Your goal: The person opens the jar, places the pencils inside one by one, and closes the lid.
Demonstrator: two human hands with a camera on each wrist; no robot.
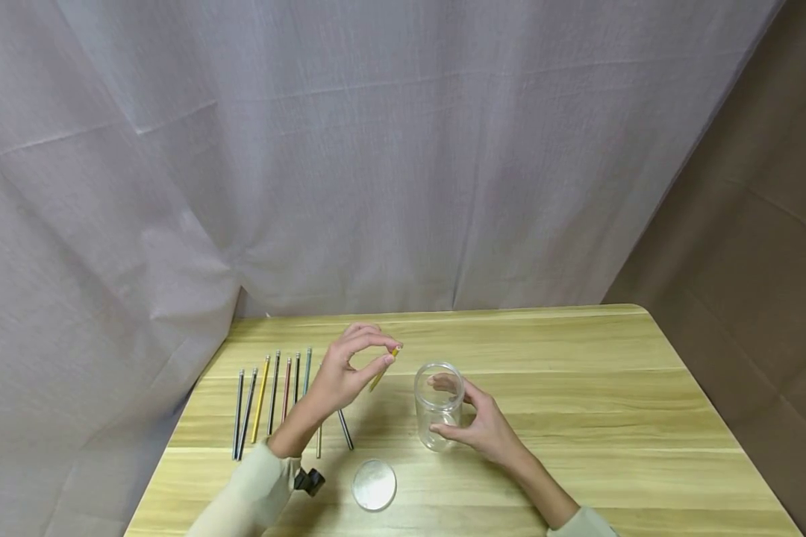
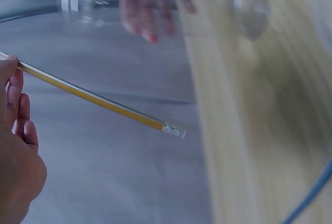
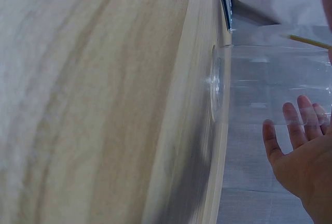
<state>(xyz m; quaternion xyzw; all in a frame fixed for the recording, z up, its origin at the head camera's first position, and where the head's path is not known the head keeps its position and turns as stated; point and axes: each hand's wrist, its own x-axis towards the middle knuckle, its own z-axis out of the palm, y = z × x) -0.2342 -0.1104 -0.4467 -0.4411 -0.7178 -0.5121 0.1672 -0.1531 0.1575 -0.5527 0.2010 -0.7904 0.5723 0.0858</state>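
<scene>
My left hand [image 1: 346, 367] pinches one end of a yellow pencil [image 1: 376, 382] between thumb and fingertips, above the table. In the left wrist view the pencil [image 2: 98, 99] slants away from the hand, its white eraser end farthest from the fingers. Right of it, a clear jar [image 1: 426, 429] stands upright with its open mouth up. My right hand [image 1: 486, 426] holds the jar from the right side, thumb in front and fingers behind. In the right wrist view those fingers [image 3: 295, 130] lie against the clear wall.
Several pencils in black, yellow, red and green [image 1: 263, 399] lie in a row on the left of the wooden table [image 1: 578, 418], some partly behind the left arm. A round clear lid [image 1: 374, 485] lies near the front. Grey curtain [image 1: 376, 186] hangs behind the table.
</scene>
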